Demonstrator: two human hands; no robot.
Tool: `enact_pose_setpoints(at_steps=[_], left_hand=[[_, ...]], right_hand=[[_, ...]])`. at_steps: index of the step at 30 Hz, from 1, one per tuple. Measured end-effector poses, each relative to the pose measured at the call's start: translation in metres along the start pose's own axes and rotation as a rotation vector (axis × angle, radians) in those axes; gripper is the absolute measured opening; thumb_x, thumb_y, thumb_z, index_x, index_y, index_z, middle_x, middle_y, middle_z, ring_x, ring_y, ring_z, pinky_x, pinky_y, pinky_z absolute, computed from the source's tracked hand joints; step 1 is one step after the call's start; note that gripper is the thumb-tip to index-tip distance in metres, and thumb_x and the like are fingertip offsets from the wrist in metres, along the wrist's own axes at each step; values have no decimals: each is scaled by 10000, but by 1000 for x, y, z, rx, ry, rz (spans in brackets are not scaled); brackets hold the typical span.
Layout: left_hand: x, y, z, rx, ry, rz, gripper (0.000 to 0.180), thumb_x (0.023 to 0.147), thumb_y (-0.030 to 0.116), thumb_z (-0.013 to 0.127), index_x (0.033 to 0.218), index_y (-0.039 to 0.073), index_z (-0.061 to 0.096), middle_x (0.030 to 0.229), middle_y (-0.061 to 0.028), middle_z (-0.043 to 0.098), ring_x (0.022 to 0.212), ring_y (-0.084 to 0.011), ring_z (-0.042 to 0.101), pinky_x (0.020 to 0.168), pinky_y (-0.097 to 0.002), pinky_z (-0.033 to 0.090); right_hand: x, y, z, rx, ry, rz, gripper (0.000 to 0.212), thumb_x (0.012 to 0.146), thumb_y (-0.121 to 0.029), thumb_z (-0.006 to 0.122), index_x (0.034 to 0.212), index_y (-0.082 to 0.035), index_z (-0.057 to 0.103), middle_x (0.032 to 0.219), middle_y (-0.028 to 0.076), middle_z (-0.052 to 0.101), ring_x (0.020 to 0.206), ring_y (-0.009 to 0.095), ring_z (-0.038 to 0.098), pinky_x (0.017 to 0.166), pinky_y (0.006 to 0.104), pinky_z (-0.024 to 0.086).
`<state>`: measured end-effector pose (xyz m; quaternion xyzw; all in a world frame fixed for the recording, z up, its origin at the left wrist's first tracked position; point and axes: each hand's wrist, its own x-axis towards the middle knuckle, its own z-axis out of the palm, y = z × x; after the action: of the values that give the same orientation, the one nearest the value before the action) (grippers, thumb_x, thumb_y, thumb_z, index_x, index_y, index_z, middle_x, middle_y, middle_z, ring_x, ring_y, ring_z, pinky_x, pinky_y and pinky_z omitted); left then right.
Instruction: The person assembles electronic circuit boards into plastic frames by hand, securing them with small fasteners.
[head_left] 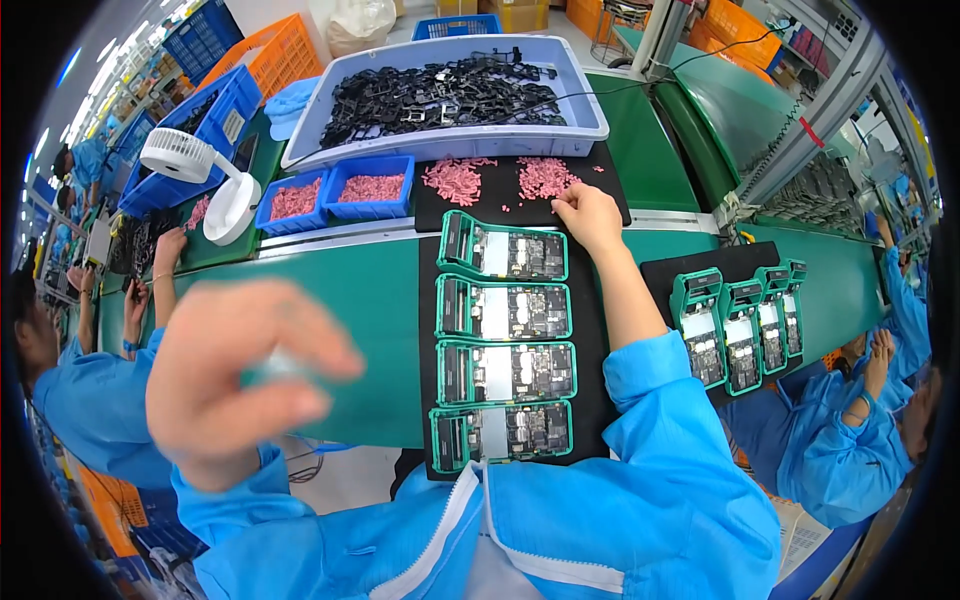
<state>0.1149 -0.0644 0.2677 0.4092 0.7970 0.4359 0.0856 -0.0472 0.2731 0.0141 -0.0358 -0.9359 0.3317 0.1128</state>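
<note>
My left hand is raised close to the camera and blurred. Its thumb and forefinger curve apart, and nothing shows between them. My right hand reaches to the near edge of a heap of small pink pieces, its fingertips pinched together. Whatever those fingers hold is too small to make out. A second pink heap lies to the left on the same black mat. Below my right hand, several green fixtures holding circuit boards stand in a column on another black mat.
Behind the heaps is a pale tub of black plastic parts. Two blue bins of pink pieces stand at left, beside a white fan. More green fixtures sit at right. Co-workers in blue sit on both sides.
</note>
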Motion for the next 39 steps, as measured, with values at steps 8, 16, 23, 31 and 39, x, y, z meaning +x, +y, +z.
enact_pose_setpoints(at_steps=[8, 16, 23, 31, 39], left_hand=[[153, -125, 44, 313, -107, -126, 141, 787, 117, 634, 869, 16, 689, 761, -135, 673, 698, -231, 647, 671, -339, 509], [226, -239, 130, 509, -85, -176, 106, 724, 130, 661, 803, 67, 692, 786, -145, 675, 774, -322, 652, 732, -406, 513], [245, -256, 155, 549, -42, -200, 110, 726, 139, 676, 810, 70, 696, 809, -153, 676, 806, -330, 649, 746, -416, 508], [246, -252, 149, 614, -144, -253, 114, 716, 143, 690, 800, 66, 691, 809, -154, 674, 826, -334, 645, 762, -417, 503], [244, -248, 154, 627, -170, -305, 101, 733, 143, 669, 799, 71, 693, 832, -149, 683, 839, -327, 649, 765, -412, 510]], right_hand=[[3, 9, 3, -98, 45, -57, 129, 780, -173, 617, 775, -65, 686, 794, 168, 675, 788, 362, 653, 719, 467, 512], [0, 7, 2, -69, 25, -129, 117, 765, -221, 690, 824, -121, 679, 896, 105, 650, 841, 307, 642, 723, 437, 511], [5, 14, 0, -133, -4, -99, 130, 772, -184, 662, 834, -71, 674, 909, 147, 644, 856, 335, 636, 739, 446, 510], [4, 8, -5, -65, -24, -116, 106, 761, -166, 640, 792, -70, 670, 908, 146, 652, 860, 332, 639, 735, 443, 513], [6, 7, -4, -116, -69, -71, 120, 769, -171, 635, 809, -71, 686, 906, 148, 659, 859, 331, 645, 747, 446, 518]])
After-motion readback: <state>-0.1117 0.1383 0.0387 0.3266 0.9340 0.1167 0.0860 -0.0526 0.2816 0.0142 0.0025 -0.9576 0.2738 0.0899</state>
